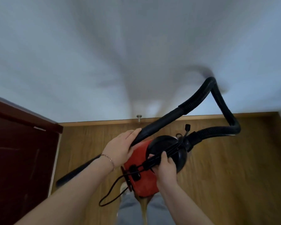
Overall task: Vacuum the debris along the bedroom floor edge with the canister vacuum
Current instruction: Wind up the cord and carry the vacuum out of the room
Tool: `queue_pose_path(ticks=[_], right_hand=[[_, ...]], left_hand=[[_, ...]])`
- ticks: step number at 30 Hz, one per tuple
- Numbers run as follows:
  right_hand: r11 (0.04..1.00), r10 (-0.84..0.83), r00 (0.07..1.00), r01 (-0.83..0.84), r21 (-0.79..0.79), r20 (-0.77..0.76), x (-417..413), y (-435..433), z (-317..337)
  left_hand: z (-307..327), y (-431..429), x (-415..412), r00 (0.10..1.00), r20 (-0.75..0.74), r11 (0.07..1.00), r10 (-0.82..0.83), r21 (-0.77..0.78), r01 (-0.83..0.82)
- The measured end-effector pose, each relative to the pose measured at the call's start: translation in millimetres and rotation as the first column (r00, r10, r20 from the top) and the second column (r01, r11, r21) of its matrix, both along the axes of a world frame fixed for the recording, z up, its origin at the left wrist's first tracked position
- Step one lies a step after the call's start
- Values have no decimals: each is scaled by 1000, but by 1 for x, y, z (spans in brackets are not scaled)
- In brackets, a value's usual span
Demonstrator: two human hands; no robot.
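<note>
Two bare arms [71,192] are reaching up from the bottom of my view, and I am watching them from far away. My left hand [120,146] is holding the black tube [161,121] of the canister vacuum [144,182]. Its fingers are lying along the top of the tube and its thumb is sitting on the near side. A thin bracelet [107,157] is hanging on that wrist. My right hand [165,166] is clamping on the black cord [173,146], with the fingers curling round the strands on top of the vacuum and the thumb pressing on them.

The vacuum is hanging in the air in both hands, over the middle of the wood floor [234,176] and above grey trousers [130,211] and a pale shoe [123,187]. Its body is red with a round black end. A loop of cord is dangling below the red body, and the plug [187,127] is sticking up behind the black end.

The ribbed hose [196,98] is coming out of the black end, bending sharply, climbing in front of the white wall [71,54] and curving back down into the tube. The tube's other tip is pointing toward the dark red door [19,151] at the floor's left edge. A wood baseboard [96,123] is running along the floor's far edge, and a small metal door stop [139,117] is sticking out just above it.
</note>
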State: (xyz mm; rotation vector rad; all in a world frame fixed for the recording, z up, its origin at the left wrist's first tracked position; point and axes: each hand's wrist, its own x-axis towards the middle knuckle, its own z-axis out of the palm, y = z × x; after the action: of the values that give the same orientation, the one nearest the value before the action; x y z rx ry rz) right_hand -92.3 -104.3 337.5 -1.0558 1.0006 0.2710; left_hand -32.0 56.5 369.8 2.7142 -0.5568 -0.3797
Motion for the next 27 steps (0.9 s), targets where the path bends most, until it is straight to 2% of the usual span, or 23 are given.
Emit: queue_pose_path(ticks=[9,14,20,27], right_hand=[[998,18,991,-10,-61,129,54,13,-100],[998,-19,988,28,-58,156,86,34,-171],[997,-76,984,79,-7,163,109,59,-270],[994,-111,982,108,29,153,132,81,-364]], left_hand=[[-112,29,112,985,-72,987,-156,14,157],[-189,42,163,980,-81,982,-184,39,187],[-283,52,209,983,-111,984,-144,86,154],[-388,69,240,970,-140,977,-197,54,206]])
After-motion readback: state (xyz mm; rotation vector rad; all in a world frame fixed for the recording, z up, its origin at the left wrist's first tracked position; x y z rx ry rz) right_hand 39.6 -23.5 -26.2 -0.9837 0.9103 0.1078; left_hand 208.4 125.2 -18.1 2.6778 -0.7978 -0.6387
